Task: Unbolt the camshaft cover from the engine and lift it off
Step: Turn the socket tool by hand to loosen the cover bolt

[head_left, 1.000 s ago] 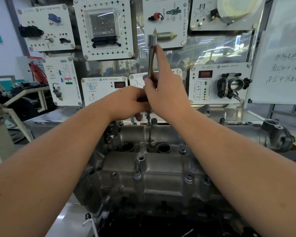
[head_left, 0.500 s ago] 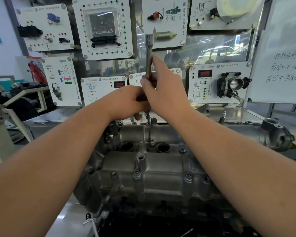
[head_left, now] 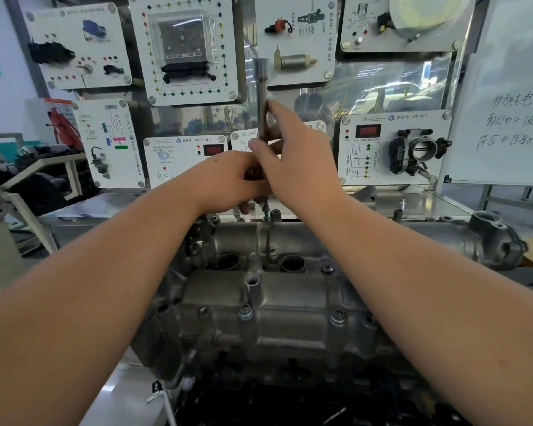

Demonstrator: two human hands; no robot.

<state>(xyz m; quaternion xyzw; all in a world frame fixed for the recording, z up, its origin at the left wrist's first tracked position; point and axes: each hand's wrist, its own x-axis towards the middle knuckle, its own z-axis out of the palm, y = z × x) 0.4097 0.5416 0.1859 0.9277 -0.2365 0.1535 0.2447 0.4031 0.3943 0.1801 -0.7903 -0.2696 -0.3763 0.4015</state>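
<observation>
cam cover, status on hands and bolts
Both hands grip upright socket wrench on far-edge bolt. Cover still seated. Near bolts remain.

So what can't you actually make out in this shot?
- Head view: the socket wrench lower end, hidden behind the left hand and right hand.
- Whether the bolt under it is fully out: too small.
- The camshaft cover side parts: covered by both forearms.
- Whiteboard writing: cut off by the right edge.
</observation>
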